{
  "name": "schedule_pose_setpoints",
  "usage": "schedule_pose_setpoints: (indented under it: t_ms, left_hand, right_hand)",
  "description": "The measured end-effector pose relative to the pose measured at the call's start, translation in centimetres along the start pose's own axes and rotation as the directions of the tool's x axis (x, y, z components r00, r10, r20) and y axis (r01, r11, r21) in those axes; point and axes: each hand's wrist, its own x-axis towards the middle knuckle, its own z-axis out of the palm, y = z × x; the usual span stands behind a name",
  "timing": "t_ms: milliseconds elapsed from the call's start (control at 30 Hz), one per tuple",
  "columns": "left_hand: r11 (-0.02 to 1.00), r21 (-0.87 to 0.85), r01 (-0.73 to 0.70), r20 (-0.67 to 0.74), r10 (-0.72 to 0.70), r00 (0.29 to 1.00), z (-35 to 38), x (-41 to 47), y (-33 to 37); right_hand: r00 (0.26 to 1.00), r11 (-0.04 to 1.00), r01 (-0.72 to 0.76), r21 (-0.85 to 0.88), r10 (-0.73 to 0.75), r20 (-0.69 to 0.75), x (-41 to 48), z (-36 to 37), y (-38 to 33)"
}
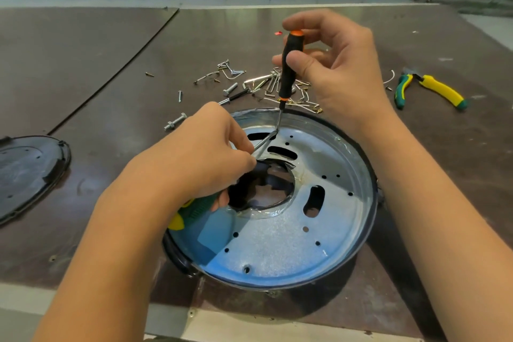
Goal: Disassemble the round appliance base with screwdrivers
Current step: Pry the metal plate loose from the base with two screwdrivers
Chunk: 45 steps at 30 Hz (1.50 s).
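Head view — left hand [205, 153] hides most of green-handled screwdriver [194, 209].

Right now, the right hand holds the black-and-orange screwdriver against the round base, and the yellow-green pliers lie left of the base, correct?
No. The head view shows the pliers lying right of the round base, not left. The right hand does hold the black-and-orange screwdriver against the base.

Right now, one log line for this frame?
left hand: grips green-handled screwdriver | right hand: grips black screwdriver, upright | tips: meet on round base | pliers: lying aside
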Motion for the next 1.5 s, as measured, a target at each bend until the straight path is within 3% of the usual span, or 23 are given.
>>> schedule_pose_setpoints:
  t_ms: [167, 400, 667, 833, 967, 1100, 1267, 1500]
  left_hand:
    - [1.000, 0.017, 0.009, 0.000, -0.009, 1.000, -0.5, 0.3, 0.6]
    - [1.000, 0.010, 0.027, 0.018, -0.027, 0.999, -0.9, 0.3, 1.3]
    - [0.999, 0.016, 0.040, 0.040, -0.041, 0.998, -1.6, 0.5, 1.4]
    - [0.998, -0.062, 0.020, 0.064, -0.016, 0.998, -0.8, 0.7, 0.9]
    - [0.997, -0.067, -0.049, -0.010, 0.049, 0.999, 0.9, 1.0, 0.0]
    - [0.982, -0.178, -0.065, -0.054, 0.056, 0.997, 1.9, 0.9, -1.1]
    - [0.944, -0.322, -0.068, -0.068, 0.049, 0.996, 2.4, 0.5, -1.8]
    - [0.936, -0.347, -0.053, -0.089, 0.023, 0.996, 2.9, 0.5, -1.6]
  right_hand:
    - [0.996, 0.992, -0.089, 0.091, 0.090, -0.013, 0.4, 0.1, 0.0]
    - [0.998, 0.999, -0.018, 0.034, 0.020, -0.067, 0.0, 0.4, 0.5]
    - [0.993, 0.981, -0.120, 0.150, 0.118, 0.021, 0.2, 0.0, 0.2]
    - [0.996, 0.982, -0.081, 0.169, 0.086, -0.023, -0.5, 0.6, 0.5]
    - [0.996, 0.986, -0.031, 0.164, 0.045, -0.081, -0.7, 0.9, 0.8]
    - [0.999, 0.989, -0.004, 0.149, 0.009, -0.031, -0.6, 1.2, 0.7]
    - [0.999, 0.991, -0.025, 0.130, 0.028, -0.018, -0.4, 1.0, 0.9]
    - [0.995, 0.991, -0.066, 0.116, 0.075, -0.071, -0.4, 1.0, 1.2]
